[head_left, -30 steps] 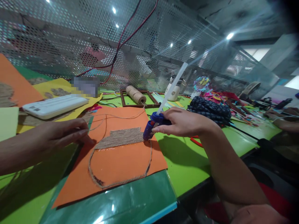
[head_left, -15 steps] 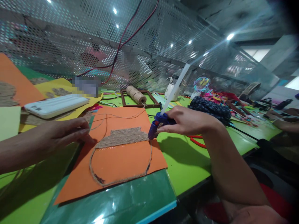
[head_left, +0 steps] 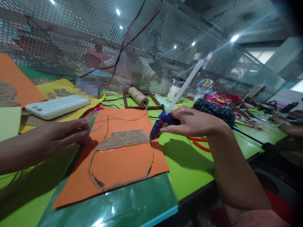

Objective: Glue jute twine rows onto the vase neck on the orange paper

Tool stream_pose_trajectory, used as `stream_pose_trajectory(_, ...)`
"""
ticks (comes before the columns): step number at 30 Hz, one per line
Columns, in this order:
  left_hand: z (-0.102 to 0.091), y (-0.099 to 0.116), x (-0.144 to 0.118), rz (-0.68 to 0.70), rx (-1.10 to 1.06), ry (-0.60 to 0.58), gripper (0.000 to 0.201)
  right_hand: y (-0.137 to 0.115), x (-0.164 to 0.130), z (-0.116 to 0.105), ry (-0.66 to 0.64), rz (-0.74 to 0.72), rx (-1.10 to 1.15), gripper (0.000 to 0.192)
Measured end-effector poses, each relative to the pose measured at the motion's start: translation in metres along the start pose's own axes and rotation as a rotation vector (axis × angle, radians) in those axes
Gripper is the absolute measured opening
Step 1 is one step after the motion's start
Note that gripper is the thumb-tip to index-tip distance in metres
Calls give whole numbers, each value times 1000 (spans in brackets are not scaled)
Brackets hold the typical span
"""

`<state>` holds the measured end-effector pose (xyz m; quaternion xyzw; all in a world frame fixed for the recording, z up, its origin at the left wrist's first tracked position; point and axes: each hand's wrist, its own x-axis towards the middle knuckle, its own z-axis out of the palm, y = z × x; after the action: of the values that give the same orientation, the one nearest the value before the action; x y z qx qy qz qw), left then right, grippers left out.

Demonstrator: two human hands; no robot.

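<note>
My right hand (head_left: 187,121) grips a blue glue gun (head_left: 156,127) with a long white glue stick (head_left: 187,85) rising from its back. Its nozzle touches the right end of a band of glued jute rows (head_left: 124,138) on an orange sheet (head_left: 123,164). Below the band, a jute outline curves round bare orange paper, and a shiny glue line runs along the band's lower edge. My left hand (head_left: 71,134) is closed at the sheet's left edge, pinching jute twine (head_left: 118,118). The strand runs across the sheet toward a twine spool (head_left: 138,96).
A green glossy folder (head_left: 113,208) lies under the orange sheet. Behind stand a brown frame (head_left: 153,102) and a white bottle (head_left: 174,90). A white power bank (head_left: 58,106) sits at left; red-handled scissors (head_left: 201,145) and a dark patterned bundle (head_left: 213,110) are at right. Another person's hand (head_left: 292,121) shows far right.
My right hand has tilted the glue gun, so the glue stick leans further right. The nozzle stays near the band's right end. My left hand has barely moved.
</note>
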<state>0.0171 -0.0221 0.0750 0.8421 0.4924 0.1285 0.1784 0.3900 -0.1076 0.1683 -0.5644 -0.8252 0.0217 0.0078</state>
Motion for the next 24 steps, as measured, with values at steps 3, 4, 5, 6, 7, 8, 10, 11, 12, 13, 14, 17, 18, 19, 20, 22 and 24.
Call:
stream_pose_trajectory(3,1,-3,1,-9,-8,-14,42,-2,3,1,-51,-19,-6,44)
stream_pose_trajectory(4,1,-3,1,-8,-15,-14,42,-2,3,2,-63,-24,-5,44)
stream_pose_trajectory(5,1,-3,0,-7,-16,-9,42,-2,4,2,-65,-26,-5,44)
stream_pose_trajectory(6,1,-2,0,-4,-11,-2,43,-2,4,2,-59,-25,-6,44)
stream_pose_trajectory(7,1,0,0,-4,-5,3,44,-2,4,2,-54,-23,-6,44)
stream_pose_trajectory(8,0,2,-1,-7,1,7,45,-2,3,1,-54,-22,-6,44)
stream_pose_trajectory(10,0,6,-1,-22,5,13,46,-1,2,1,-59,-26,2,44)
stream_pose_trajectory(11,-1,8,-2,-27,4,16,46,-1,2,0,-56,-33,10,45)
stream_pose_trajectory(12,-1,9,-2,-31,2,19,47,0,2,0,-47,-40,19,45)
stream_pose_trajectory(13,-1,10,-2,-33,1,22,47,0,1,0,-38,-48,30,45)
stream_pose_trajectory(14,-1,11,-3,-34,-1,21,47,1,2,1,-33,-55,41,44)
stream_pose_trajectory(17,-1,11,-3,-56,-7,31,48,4,3,2,-61,-89,82,38)
stream_pose_trajectory(18,-1,11,-3,-61,-6,40,48,5,3,3,-72,-98,93,37)
stream_pose_trajectory(19,-1,11,-3,-61,-4,46,48,5,4,3,-78,-102,99,36)
stream_pose_trajectory(20,0,12,-3,-59,-2,50,48,6,4,3,-77,-102,101,36)
stream_pose_trajectory(22,0,12,-4,-55,-5,45,48,6,4,4,-80,-100,103,36)
stream_pose_trajectory(24,-1,10,-3,-50,-7,35,48,6,4,4,-88,-114,110,34)
